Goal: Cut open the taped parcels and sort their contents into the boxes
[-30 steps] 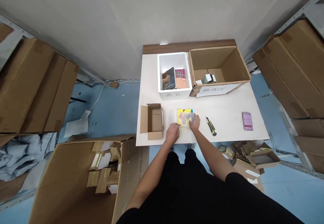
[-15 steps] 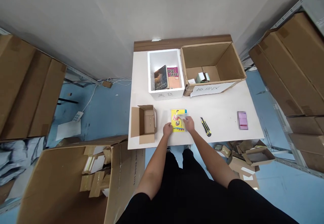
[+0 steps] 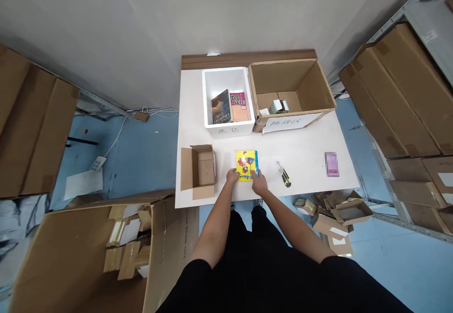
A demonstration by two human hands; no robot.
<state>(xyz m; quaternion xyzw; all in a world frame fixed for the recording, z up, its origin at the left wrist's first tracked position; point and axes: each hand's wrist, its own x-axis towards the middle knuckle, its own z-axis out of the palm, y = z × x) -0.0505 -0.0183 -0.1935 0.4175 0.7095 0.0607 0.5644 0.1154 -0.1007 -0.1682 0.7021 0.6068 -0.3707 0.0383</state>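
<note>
Yellow book (image 3: pixel 245 163), its cover bright with red and blue figures, is over the near middle of the white table (image 3: pixel 307 155), face up in front of the person. The left hand (image 3: pixel 232 176) grasps its lower left edge. The right hand (image 3: pixel 260 184) grasps the lower right corner, thumb on the cover; whether the book touches the tabletop cannot be told.

To the left of the book stands a small open carton (image 3: pixel 203 192), its flaps spread. To the right lies a black-and-yellow utility knife (image 3: pixel 286 178), aslant, its far end indistinct. Farther right lies a purple item (image 3: pixel 331 164), blurred out.

Behind the book, a white foam box (image 3: pixel 231 130) holds a dark book (image 3: pixel 221 106) leaning beside a pink book (image 3: pixel 239 107). Just beside that box is a large carton (image 3: pixel 283 77) with a handwritten paper sign (image 3: pixel 288 122) on its front and a small pale green box (image 3: pixel 279 106) inside.

On the floor at left, a very large carton (image 3: pixel 71 242) contains taped parcels (image 3: pixel 129 256).
</note>
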